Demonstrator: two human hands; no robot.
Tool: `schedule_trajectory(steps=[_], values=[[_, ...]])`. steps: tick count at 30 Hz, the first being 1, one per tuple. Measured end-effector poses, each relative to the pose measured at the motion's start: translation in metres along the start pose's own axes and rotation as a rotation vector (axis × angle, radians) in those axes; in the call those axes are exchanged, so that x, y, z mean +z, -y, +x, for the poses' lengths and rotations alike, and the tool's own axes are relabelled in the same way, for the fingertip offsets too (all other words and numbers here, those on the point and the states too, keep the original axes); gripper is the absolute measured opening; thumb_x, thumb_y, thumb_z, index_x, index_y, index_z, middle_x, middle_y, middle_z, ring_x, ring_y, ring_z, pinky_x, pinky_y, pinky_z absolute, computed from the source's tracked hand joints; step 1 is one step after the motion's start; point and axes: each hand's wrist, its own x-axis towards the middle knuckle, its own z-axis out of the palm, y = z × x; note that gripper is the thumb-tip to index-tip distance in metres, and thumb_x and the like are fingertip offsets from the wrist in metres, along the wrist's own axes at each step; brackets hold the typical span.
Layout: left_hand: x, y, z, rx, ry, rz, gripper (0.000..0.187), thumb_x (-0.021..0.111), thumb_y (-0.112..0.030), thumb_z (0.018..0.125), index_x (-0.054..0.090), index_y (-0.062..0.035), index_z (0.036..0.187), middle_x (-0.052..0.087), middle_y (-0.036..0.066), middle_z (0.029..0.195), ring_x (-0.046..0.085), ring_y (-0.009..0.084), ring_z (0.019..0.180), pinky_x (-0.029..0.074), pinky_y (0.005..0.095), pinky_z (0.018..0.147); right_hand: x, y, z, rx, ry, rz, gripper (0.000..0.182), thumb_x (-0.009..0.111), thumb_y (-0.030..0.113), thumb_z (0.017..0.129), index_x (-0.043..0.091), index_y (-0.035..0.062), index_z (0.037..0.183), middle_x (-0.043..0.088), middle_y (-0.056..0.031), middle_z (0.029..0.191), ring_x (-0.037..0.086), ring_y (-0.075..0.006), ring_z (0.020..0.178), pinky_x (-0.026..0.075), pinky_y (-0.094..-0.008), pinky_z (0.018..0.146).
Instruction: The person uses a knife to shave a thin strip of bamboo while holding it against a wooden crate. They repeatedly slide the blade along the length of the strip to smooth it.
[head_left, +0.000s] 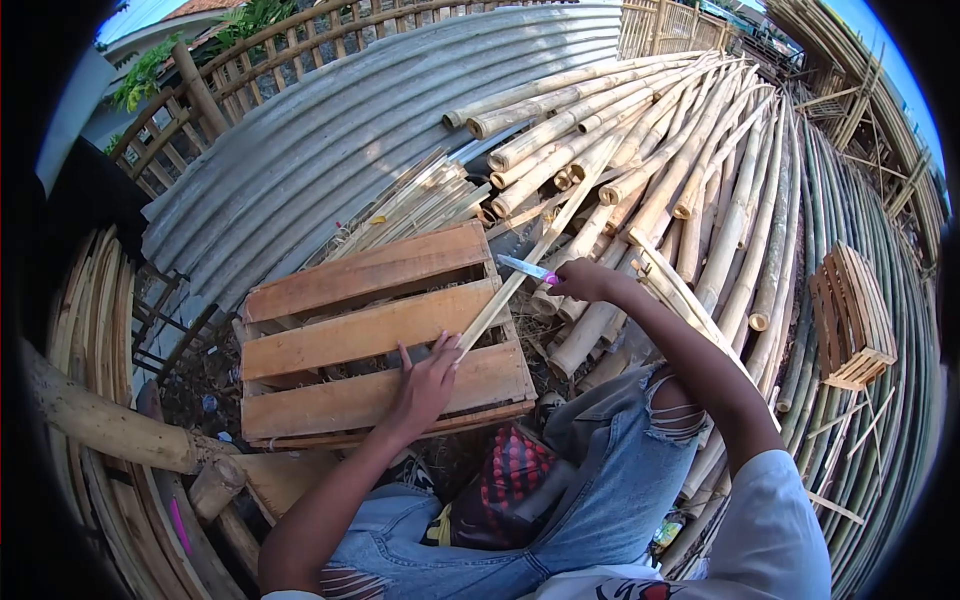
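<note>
My right hand (583,280) is closed round the pink and purple handle of a knife (525,267). Its pale blade points left, over or against a long split bamboo strip (545,238). The strip slopes from the bamboo pile down onto the slatted top of a wooden crate (365,333). At its lower end, my left hand (428,382) grips the strip near the crate's front slats, some fingers resting on the wood. Whether the blade cuts into the strip cannot be made out.
Long bamboo poles (640,180) lie piled ahead, beside corrugated sheets (390,130). Thin split strips (410,205) lie behind the crate. A second slatted crate (850,315) stands on green poles at right. A thick bamboo pole (110,415) juts in at left. A red-and-black bag (515,475) lies between my legs.
</note>
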Motion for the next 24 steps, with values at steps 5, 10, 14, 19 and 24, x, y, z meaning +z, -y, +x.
schedule_trajectory(steps=[5, 10, 14, 19, 24], values=[[-0.017, 0.001, -0.005, 0.010, -0.006, 0.182, 0.020, 0.050, -0.017, 0.092, 0.059, -0.0038, 0.104, 0.050, 0.011, 0.134, 0.037, 0.0252, 0.133, 0.004, 0.0712, 0.103, 0.015, 0.036, -0.013, -0.122, 0.009, -0.183, 0.035, 0.054, 0.032, 0.087, 0.065, -0.0008, 0.091, 0.065, -0.0225, 0.087, 0.063, -0.0381, 0.083, 0.049, -0.0448, 0.076], [-0.001, -0.009, 0.027, 0.069, -0.141, 0.252, 0.027, 0.051, -0.023, 0.092, 0.056, -0.0041, 0.111, 0.048, 0.012, 0.136, 0.037, 0.0264, 0.133, 0.008, 0.0694, 0.104, 0.040, 0.043, -0.011, -0.145, -0.037, -0.225, 0.037, 0.052, 0.031, 0.088, 0.064, -0.0039, 0.086, 0.064, -0.0248, 0.083, 0.063, -0.0406, 0.086, 0.049, -0.0471, 0.079], [0.008, -0.008, 0.046, 0.085, -0.184, 0.229, 0.037, 0.047, -0.023, 0.094, 0.050, -0.0026, 0.124, 0.045, 0.011, 0.138, 0.036, 0.0257, 0.133, 0.007, 0.0701, 0.104, 0.050, 0.031, -0.008, -0.032, -0.039, -0.076, 0.037, 0.055, 0.032, 0.084, 0.064, -0.0048, 0.085, 0.064, -0.0266, 0.085, 0.063, -0.0403, 0.084, 0.049, -0.0460, 0.077], [0.017, 0.001, 0.041, 0.137, -0.038, 0.206, 0.041, 0.039, -0.017, 0.096, 0.042, -0.0054, 0.136, 0.044, 0.005, 0.140, 0.033, 0.0230, 0.135, 0.000, 0.0716, 0.103, 0.063, 0.029, -0.014, -0.076, -0.117, -0.107, 0.039, 0.055, 0.032, 0.083, 0.063, -0.0058, 0.084, 0.063, -0.0272, 0.080, 0.063, -0.0408, 0.080, 0.050, -0.0469, 0.076], [0.011, -0.003, 0.038, 0.187, -0.042, 0.244, 0.041, 0.039, -0.015, 0.096, 0.042, -0.0066, 0.136, 0.044, 0.004, 0.141, 0.032, 0.0219, 0.136, -0.003, 0.0687, 0.104, 0.063, -0.003, 0.002, -0.099, -0.146, -0.142, 0.037, 0.053, 0.032, 0.084, 0.061, -0.0033, 0.077, 0.062, -0.0282, 0.076, 0.063, -0.0420, 0.077, 0.049, -0.0494, 0.072]])
